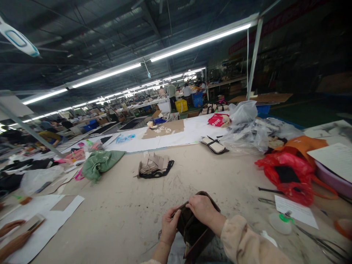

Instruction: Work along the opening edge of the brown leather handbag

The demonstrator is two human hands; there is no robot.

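Observation:
Both my hands hold a dark brown leather piece low at the front of the worktable. My left hand grips its left edge, thumb on top. My right hand curls over its upper edge from the right, in a beige sleeve. The piece looks folded, like a small bag or wallet part, and its lower end runs out of view between my arms. Farther back on the table lies a stack of tan cut pieces on black material.
A green cloth bundle lies left of centre. Red plastic bags, an orange bag, clear bags and papers crowd the right. Scissors lie at the right front. Another person's hands work at the left edge.

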